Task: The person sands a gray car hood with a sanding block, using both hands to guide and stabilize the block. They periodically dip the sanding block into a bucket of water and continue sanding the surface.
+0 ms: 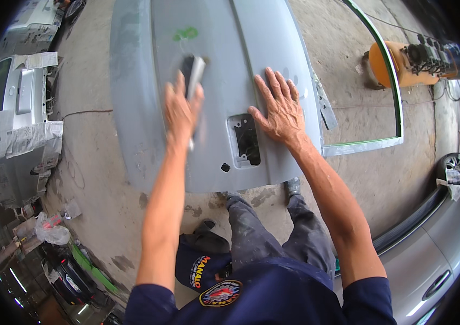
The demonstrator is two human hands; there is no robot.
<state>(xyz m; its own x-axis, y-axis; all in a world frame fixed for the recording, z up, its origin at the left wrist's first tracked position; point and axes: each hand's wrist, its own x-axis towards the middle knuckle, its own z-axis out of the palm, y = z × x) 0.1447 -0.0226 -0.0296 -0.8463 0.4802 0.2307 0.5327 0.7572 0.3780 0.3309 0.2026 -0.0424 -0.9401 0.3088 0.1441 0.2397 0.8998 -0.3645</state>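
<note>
A grey primed vehicle door panel (209, 86) lies flat before me, with a green mark, a rectangular cutout and a small dark hole. My left hand (181, 108) grips a long sanding block (194, 70), blurred by motion, on the panel's left-middle part. My right hand (280, 114) lies flat on the panel, fingers spread, just above and right of the rectangular cutout (245, 140). The window frame (360, 144) reaches out to the panel's right, with a green inner edge.
An orange air compressor (384, 67) stands at upper right, with hoses. A silver car (419, 244) is at lower right. Paper-masked silver vehicle parts (21, 108) line the left, above clutter (51, 230). Navy printed fabric (197, 265) sits beside my legs on the concrete floor (105, 227).
</note>
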